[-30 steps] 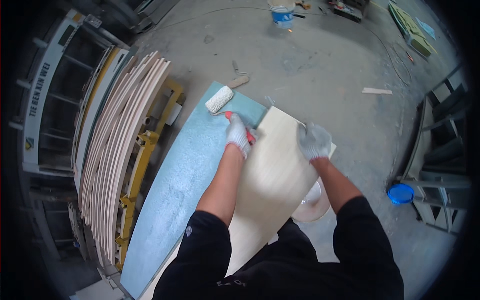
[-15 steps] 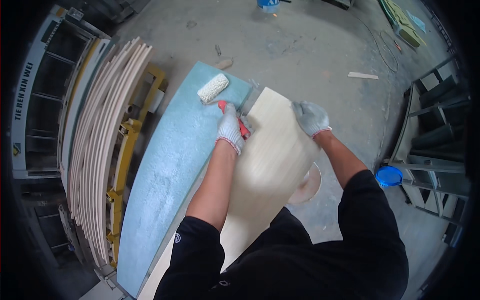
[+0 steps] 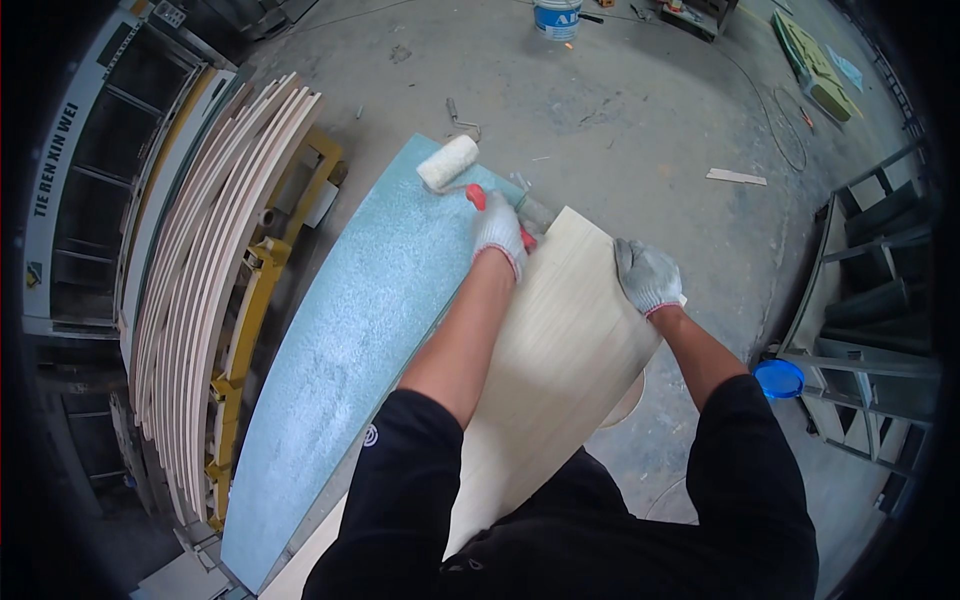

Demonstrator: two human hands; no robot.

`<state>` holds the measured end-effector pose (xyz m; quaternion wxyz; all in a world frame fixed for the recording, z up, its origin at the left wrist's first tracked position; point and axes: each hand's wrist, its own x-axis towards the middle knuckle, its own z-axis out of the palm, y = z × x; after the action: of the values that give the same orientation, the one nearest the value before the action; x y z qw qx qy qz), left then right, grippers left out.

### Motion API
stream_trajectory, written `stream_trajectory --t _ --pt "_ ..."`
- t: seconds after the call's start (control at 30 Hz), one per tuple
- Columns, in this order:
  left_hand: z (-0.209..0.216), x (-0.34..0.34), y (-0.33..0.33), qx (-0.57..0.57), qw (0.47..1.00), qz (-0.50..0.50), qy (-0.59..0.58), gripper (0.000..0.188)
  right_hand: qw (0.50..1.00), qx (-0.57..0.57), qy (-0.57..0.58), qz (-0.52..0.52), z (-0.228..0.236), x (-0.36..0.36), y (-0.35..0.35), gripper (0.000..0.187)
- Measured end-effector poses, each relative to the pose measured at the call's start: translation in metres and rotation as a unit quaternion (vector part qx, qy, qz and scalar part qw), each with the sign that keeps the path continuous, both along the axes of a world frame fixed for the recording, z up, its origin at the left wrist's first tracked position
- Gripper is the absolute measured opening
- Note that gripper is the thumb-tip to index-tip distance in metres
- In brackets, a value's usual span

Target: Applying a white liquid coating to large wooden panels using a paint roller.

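Observation:
Wrapped in a knit glove, my left hand grips the red handle of a paint roller, whose white fuzzy sleeve is over the far end of a long light-blue panel. The panel has a wet-looking, glossy surface. Beside it on the right lies a long curved pale wood sheet. My gloved right hand holds the sheet's right edge near its far end, with the fingers bent over it.
A stack of curved wood strips rests on a yellow frame at the left. Below the sheet's right edge a round bucket partly shows. A blue lid is beside the metal rack on the right. Another bucket stands far off.
The roller and my left hand now sit nearer the panel's far right corner, the sleeve reaching its far edge. My right hand keeps hold of the sheet's edge. The whole view has shifted slightly.

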<state>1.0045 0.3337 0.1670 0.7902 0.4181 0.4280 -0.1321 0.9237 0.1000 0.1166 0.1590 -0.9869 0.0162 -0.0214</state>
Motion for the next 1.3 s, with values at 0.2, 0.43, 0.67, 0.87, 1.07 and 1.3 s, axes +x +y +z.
stream_trajectory --t 0.2,0.43,0.67,0.87,1.07,1.3 --pt "0.009 -0.093 -0.084 0.121 0.99 -0.056 -0.039 0.051 0.999 -0.026 -0.017 -0.005 -0.012 -0.009 -0.025 0.049" --pt "-0.029 -0.062 -0.072 0.067 0.997 -0.023 -0.033 0.032 1.0 -0.004 -0.026 -0.002 -0.011 -0.006 -0.017 0.045" --pt "-0.008 -0.005 -0.035 0.049 0.996 -0.053 -0.046 0.04 1.0 0.001 -0.024 0.008 -0.006 -0.004 -0.006 0.044" --pt "-0.008 -0.071 -0.078 0.088 0.994 -0.052 -0.033 0.026 0.999 0.004 -0.035 -0.007 -0.005 -0.005 -0.026 0.042" --pt "-0.017 0.043 0.022 0.038 0.996 -0.014 -0.074 0.038 0.998 0.019 -0.058 0.02 -0.006 -0.002 -0.004 0.038" --pt "-0.048 -0.02 -0.041 0.128 0.991 -0.026 -0.037 0.04 0.999 0.008 -0.048 -0.005 -0.005 -0.008 -0.024 0.036"
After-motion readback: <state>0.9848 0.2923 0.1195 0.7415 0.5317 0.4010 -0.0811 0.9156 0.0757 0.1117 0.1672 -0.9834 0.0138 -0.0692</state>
